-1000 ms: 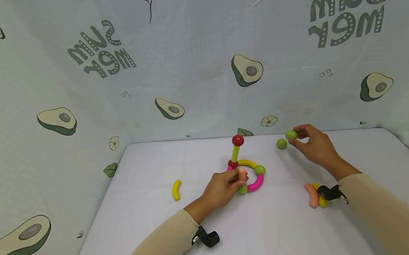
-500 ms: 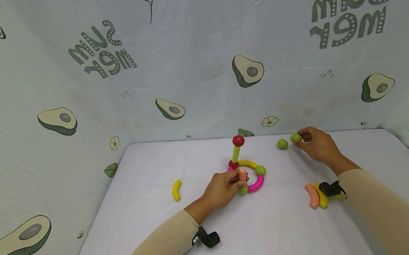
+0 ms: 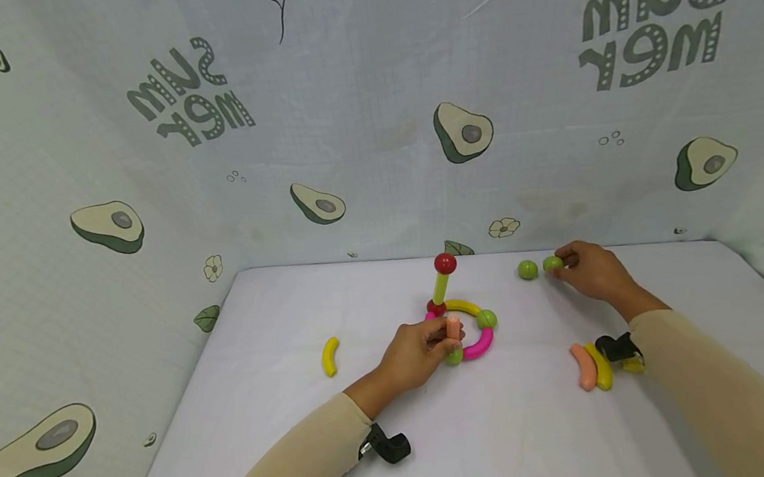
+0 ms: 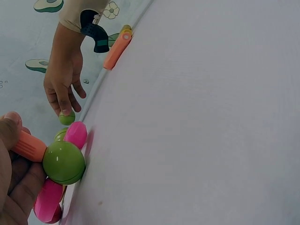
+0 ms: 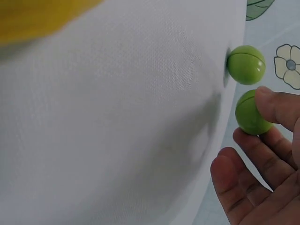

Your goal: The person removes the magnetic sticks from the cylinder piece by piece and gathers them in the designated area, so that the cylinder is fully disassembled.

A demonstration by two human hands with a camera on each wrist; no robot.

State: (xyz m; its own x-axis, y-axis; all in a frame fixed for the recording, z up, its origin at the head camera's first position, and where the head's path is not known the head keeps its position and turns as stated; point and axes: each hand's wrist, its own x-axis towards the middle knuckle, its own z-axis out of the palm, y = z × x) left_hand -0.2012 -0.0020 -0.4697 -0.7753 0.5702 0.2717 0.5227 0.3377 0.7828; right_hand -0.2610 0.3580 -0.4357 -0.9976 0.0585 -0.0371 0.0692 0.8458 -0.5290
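Note:
My left hand [image 3: 407, 355] grips an upright salmon-orange stick [image 3: 453, 327], whose lower end meets a green ball [image 4: 64, 162] in a ring of toy pieces. Curved pink [image 3: 478, 344] and yellow [image 3: 463, 306] rods, a second green ball [image 3: 486, 320] and a red ball [image 3: 435, 308] make up the visible ring. From that red ball rises a lime stick [image 3: 440, 288] topped by another red ball [image 3: 445, 263]. Farther right, my right hand [image 3: 592, 270] pinches a loose green ball [image 5: 252, 114] between thumb and fingers. A matching green ball [image 3: 528, 270] sits just left of it.
One yellow curved rod [image 3: 329, 356] lies left of the ring. Below the right hand are a salmon curved rod [image 3: 584, 366] and a yellow one [image 3: 599, 367]; another yellow piece [image 3: 632, 364] is partly covered by the wrist camera. Patterned cloth [image 3: 370, 117] hangs behind the table.
My right hand has carried its green ball rightward and slightly down, away from the other loose ball. My left hand stays in place on the salmon stick.

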